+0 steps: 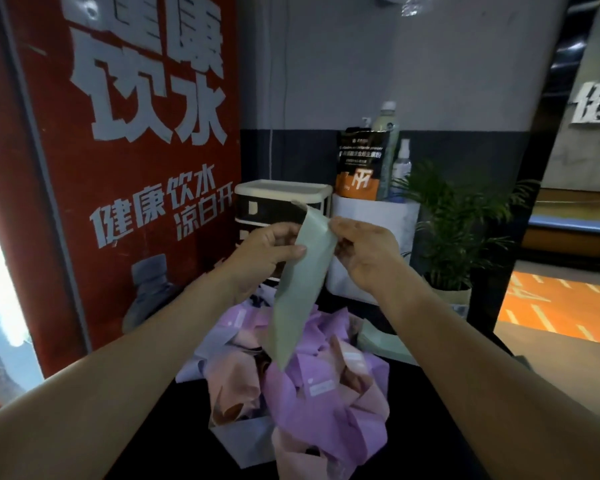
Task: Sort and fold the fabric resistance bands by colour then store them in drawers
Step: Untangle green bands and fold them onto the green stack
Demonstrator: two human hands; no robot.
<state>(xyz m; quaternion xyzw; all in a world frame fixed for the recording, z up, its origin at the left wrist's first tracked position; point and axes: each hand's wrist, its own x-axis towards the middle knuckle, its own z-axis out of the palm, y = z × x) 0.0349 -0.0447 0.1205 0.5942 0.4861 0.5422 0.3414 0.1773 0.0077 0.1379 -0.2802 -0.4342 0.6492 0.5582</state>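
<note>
Both hands, left hand point(269, 252) & right hand point(368, 251), pinch green band point(300, 289) above mixed pile point(312, 386); folding step, next halve it.

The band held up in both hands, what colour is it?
Pale sage green band, seen in the head view.

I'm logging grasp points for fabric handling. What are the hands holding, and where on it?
Both hands pinch the top end of one green band: left hand and right hand on opposite edges; the rest hangs free.
</note>
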